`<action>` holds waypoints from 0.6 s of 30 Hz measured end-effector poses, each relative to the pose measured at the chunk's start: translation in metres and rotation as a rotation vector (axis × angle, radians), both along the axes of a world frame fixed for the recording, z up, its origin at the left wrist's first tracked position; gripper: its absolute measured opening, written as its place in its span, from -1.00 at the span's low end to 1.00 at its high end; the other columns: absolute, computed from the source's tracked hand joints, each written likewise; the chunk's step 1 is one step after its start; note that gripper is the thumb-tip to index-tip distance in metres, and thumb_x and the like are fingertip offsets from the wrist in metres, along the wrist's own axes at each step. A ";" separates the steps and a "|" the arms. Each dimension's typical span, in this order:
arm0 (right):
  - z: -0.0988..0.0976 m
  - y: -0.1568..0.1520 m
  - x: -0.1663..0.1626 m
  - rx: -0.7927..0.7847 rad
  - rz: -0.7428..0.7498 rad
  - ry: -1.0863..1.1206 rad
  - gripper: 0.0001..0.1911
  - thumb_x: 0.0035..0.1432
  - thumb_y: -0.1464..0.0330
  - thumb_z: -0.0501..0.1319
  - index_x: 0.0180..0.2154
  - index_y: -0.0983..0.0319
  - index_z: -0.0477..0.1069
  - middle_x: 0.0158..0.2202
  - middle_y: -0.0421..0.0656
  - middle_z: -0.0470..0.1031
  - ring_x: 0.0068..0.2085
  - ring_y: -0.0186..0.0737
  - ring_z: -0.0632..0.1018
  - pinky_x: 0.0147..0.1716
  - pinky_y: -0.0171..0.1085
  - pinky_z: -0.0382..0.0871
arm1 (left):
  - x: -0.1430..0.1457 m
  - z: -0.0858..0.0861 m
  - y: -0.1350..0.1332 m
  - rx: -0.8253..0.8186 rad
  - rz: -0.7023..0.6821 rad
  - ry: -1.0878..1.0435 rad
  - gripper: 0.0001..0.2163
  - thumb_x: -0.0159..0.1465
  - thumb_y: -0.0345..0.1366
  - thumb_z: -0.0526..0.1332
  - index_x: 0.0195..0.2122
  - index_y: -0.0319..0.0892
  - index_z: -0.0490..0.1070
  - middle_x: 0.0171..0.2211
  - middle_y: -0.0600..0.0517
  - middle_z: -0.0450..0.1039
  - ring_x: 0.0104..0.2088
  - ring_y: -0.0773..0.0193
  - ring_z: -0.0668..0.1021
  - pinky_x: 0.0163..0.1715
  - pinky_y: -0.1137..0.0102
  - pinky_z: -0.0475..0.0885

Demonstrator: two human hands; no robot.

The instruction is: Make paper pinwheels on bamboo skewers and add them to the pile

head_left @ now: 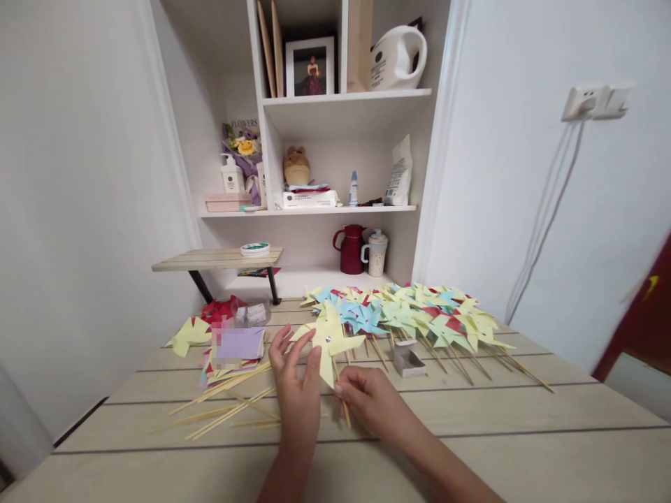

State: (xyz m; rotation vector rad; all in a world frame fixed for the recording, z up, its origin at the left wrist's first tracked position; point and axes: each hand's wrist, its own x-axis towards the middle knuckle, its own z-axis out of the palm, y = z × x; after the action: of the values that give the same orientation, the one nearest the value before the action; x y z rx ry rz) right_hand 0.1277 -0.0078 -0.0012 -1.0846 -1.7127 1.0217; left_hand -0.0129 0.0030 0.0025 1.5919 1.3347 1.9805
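Observation:
A pale yellow paper pinwheel (335, 344) on a thin wooden stick is upright in front of me, a small round pin at its centre. My right hand (373, 397) is closed in a pinch around the stick, just below the blades. My left hand (298, 381) is raised at the pinwheel's left side with its fingers apart. Its fingertips are at the left blade; whether they press on it I cannot tell. Behind lies a pile of finished pinwheels (401, 314) in yellow, blue, green and red. A small open box (409, 360) sits right of my hands.
Loose wooden sticks (223, 412) lie at the left, beside stacked coloured paper (241, 346) and a yellow paper piece (189, 337). A small raised stand (210, 259) is at the back left. White shelves (335, 213) rise behind the table, with a red jug (352, 250) and a cup (377, 253).

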 end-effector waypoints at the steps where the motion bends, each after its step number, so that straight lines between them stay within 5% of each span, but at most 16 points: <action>1: 0.001 -0.001 0.000 0.000 0.003 -0.002 -0.73 0.16 0.34 0.16 -0.58 0.22 0.35 -0.63 -0.25 0.47 -0.56 -0.33 0.39 -0.49 -0.35 0.18 | 0.000 0.000 0.000 -0.006 0.011 0.006 -0.74 0.29 -0.13 0.21 -0.07 -0.05 0.57 0.18 -0.10 0.18 0.18 0.05 0.35 0.20 0.14 0.27; 11: 0.008 -0.006 0.000 0.043 0.048 -0.018 -0.69 0.19 0.32 0.15 -0.59 0.22 0.37 -0.63 -0.24 0.47 -0.55 -0.32 0.41 -0.48 -0.35 0.20 | -0.001 0.000 0.006 -0.009 0.060 0.017 -0.74 0.19 -0.16 0.31 -0.09 -0.06 0.56 0.09 -0.11 0.26 0.19 -0.01 0.34 0.19 0.08 0.27; 18: -0.001 0.001 0.000 0.011 -0.045 0.066 -0.66 0.16 0.23 0.22 -0.61 0.21 0.30 -0.65 -0.25 0.45 -0.57 -0.32 0.38 -0.50 -0.35 0.18 | -0.002 0.001 0.001 0.049 0.114 -0.033 -0.62 0.31 -0.11 0.19 0.12 -0.05 0.39 0.13 -0.13 0.26 0.16 0.06 0.37 0.18 0.14 0.24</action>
State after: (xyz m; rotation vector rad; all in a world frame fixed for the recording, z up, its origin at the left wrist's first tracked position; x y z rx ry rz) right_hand 0.1276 -0.0065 -0.0018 -1.0662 -1.6324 1.0076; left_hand -0.0149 0.0038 0.0033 1.5287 1.4035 2.1118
